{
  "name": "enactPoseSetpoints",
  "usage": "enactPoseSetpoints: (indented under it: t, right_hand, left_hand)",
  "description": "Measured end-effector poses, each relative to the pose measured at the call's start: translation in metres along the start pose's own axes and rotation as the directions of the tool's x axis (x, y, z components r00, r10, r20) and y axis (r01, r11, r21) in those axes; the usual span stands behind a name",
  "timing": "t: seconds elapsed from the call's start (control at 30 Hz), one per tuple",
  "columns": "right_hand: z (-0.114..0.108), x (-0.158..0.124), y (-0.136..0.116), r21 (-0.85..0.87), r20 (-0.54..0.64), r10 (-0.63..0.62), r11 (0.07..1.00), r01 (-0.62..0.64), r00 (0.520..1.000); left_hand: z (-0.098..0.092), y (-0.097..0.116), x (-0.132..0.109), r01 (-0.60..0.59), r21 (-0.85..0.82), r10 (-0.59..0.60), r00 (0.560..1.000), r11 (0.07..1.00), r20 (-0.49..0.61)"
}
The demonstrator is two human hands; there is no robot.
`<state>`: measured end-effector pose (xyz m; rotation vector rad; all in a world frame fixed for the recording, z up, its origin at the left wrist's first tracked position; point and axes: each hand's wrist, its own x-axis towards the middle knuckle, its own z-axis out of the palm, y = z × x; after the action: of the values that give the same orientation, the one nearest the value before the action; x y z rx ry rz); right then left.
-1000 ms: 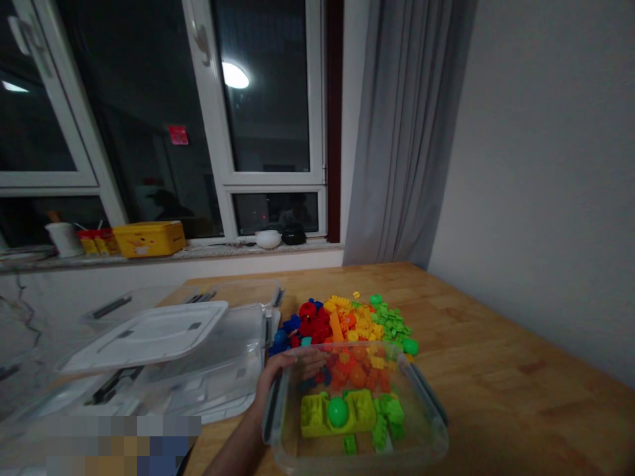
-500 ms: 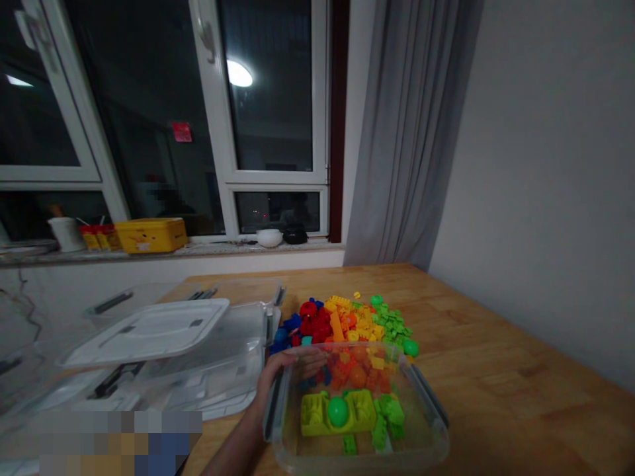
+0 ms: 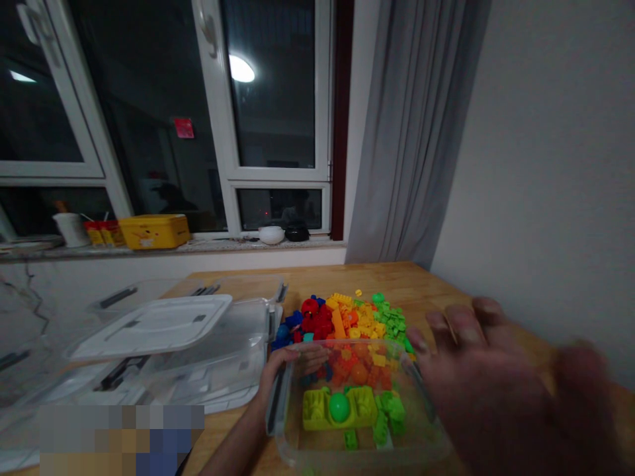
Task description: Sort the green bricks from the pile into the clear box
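We have a clear bin (image 3: 357, 457) near us on the wooden surface (image 3: 317, 281), with our left hand (image 3: 278, 367) gripping its far left corner, the fingers showing through the plastic. Our right hand (image 3: 501, 383) is raised at the bin's right side, empty as far as we can see, its fingers spread (it is badly blurred, and we cannot tell whether it touches the rim). In the bin we see a yellow-green block (image 3: 366, 406) with a green ball (image 3: 339, 407) at its middle, some green blocks (image 3: 395, 410) to the right, and one small green block (image 3: 350, 439) nearer us. Just beyond the bin lies a heap of toy pieces grouped by colour: blue pieces (image 3: 282, 332) at the left, then red pieces (image 3: 317, 320), then yellow pieces (image 3: 367, 320) mixed with orange, and green pieces (image 3: 393, 322) at the right. To our left are more clear bins (image 3: 238, 324), with a white lid (image 3: 159, 324) resting over them. On the windowsill beyond, we see a yellow box (image 3: 155, 233), a white bowl (image 3: 271, 235) and a black bowl (image 3: 297, 231).
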<state>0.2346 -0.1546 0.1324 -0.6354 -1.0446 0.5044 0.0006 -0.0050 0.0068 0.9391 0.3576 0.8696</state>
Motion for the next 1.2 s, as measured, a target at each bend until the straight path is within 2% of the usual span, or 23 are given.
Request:
enactPoseSetpoints:
  t: [0.03,0.1,0.13,0.17,0.2,0.23,0.3,0.4,0.5,0.6,0.77,0.97,1.2]
  right_hand:
    - [-0.002,0.017,0.016,0.058,-0.041,0.010,0.998,-0.008,0.999]
    - [-0.018,0.055,0.062,0.133,-0.145,0.064,0.990,-0.044,0.987]
    - [-0.031,0.074,0.090,0.058,-0.216,0.064,0.997,-0.053,0.974]
    - [-0.048,0.091,0.120,-0.093,-0.279,0.057,0.992,-0.086,0.959]
    - [-0.065,0.105,0.148,-0.300,-0.314,0.046,0.943,-0.145,0.948]
    - [-0.083,0.114,0.174,-0.509,-0.275,0.057,0.838,-0.195,0.960]
    - [-0.116,0.122,0.214,-0.598,-0.235,0.116,0.765,-0.238,0.965]
    - [-0.151,0.113,0.248,-0.670,-0.215,0.173,0.690,-0.274,0.961]
    - [-0.170,0.100,0.263,-0.711,-0.182,0.218,0.644,-0.281,0.959]
    - [-0.177,0.093,0.271,-0.725,-0.128,0.277,0.629,-0.280,0.952]
    - [-0.176,0.093,0.271,-0.705,-0.063,0.344,0.649,-0.286,0.937]
    - [-0.170,0.092,0.264,-0.669,-0.083,0.375,0.666,-0.330,0.923]
    - [-0.172,0.091,0.265,-0.661,-0.098,0.356,0.675,-0.328,0.929]
  left_hand:
    - [0.000,0.000,0.000,0.000,-0.001,0.000,1.000,1.000,0.000]
    - [0.000,0.001,0.000,-0.002,0.002,0.002,1.000,1.000,0.008]
    - [-0.001,0.001,0.001,-0.006,0.008,0.006,1.000,1.000,0.019]
    - [-0.002,0.001,0.002,-0.008,0.013,0.007,1.000,1.000,0.030]
    - [-0.003,0.001,0.002,-0.011,0.017,0.011,0.999,1.000,0.039]
    - [-0.004,0.000,0.003,-0.014,0.019,0.013,0.999,1.000,0.047]
    - [-0.006,0.000,0.004,-0.015,0.022,0.013,0.998,1.000,0.059]
    - [-0.006,-0.001,0.005,-0.007,0.026,0.006,0.998,1.000,0.055]
    - [-0.005,-0.001,0.005,-0.010,0.029,0.009,0.999,1.000,0.040]
    - [-0.004,0.000,0.004,-0.013,0.045,0.012,1.000,0.999,0.019]
    - [-0.005,-0.001,0.005,-0.006,0.029,0.005,0.999,1.000,0.037]
    - [-0.005,0.000,0.003,-0.006,0.025,0.006,1.000,1.000,0.022]
    - [-0.005,-0.001,0.003,0.008,0.002,-0.008,1.000,1.000,0.000]
